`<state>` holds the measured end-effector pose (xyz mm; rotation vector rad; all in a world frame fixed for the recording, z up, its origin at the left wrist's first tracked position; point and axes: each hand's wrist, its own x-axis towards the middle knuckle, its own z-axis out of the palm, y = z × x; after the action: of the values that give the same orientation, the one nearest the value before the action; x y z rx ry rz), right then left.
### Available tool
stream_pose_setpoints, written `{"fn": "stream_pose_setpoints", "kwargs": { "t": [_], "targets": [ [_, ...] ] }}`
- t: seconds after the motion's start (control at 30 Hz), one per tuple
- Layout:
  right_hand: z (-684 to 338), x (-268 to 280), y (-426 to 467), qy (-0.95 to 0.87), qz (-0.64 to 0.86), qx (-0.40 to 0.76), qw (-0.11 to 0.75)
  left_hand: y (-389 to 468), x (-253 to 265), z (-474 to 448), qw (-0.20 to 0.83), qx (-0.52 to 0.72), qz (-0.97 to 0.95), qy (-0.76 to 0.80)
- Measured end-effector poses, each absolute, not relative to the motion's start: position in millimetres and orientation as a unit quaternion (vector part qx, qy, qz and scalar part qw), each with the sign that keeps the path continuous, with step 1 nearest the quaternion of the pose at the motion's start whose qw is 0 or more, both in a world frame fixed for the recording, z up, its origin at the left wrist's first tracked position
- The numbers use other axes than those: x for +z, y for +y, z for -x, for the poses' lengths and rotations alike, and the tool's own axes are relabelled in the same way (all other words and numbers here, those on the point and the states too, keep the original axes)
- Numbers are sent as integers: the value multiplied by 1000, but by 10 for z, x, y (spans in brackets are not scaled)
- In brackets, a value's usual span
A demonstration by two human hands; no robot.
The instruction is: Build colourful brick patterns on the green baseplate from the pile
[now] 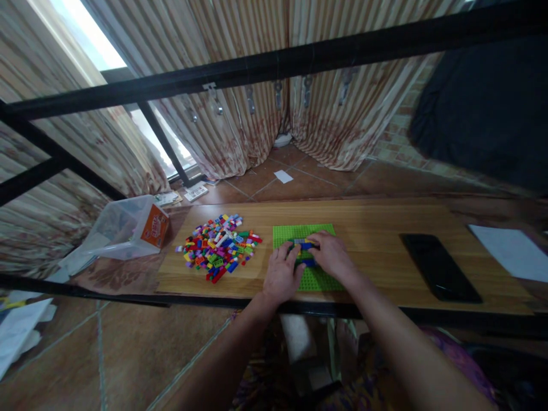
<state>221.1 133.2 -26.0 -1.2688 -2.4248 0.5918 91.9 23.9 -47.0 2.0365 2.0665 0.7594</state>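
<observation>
Your right hand [329, 251] has its fingers bent and bunched at the right end of some blue bricks [307, 246]; whether it pinches one or only presses down, you cannot tell from here. Your left hand [280, 271] is half spread, fingertips at the left end of those bricks and thumb toward the right hand; whether it grips anything is hidden too. Your hands look to be at the step of lining up or seating bricks, so the next move would seem to call for steady fingertips at both ends and even pressure downward.

The bricks lie between your two hands, with another blue brick [309, 263] just nearer to you. Under both hands is the green baseplate [321, 282], its studs showing beyond and below your fingers.

Left of your left hand, apart from it, spreads the loose brick pile [222, 245], with the clear bin [124, 222] farther left. Well to the right of your right hand lies a black flat device [440, 267].
</observation>
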Motion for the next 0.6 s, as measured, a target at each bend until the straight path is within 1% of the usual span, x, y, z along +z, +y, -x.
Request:
{"fn": "stream_pose_setpoints", "kwargs": {
  "t": [0.4, 0.6],
  "targets": [
    [-2198, -275, 1276, -881, 414, 183, 138, 241, -491, -914, 65, 245, -678, 690],
    [-2208, -299, 1302, -870, 420, 201, 163, 242, -493, -911, 65, 245, -677, 691]
  ]
}}
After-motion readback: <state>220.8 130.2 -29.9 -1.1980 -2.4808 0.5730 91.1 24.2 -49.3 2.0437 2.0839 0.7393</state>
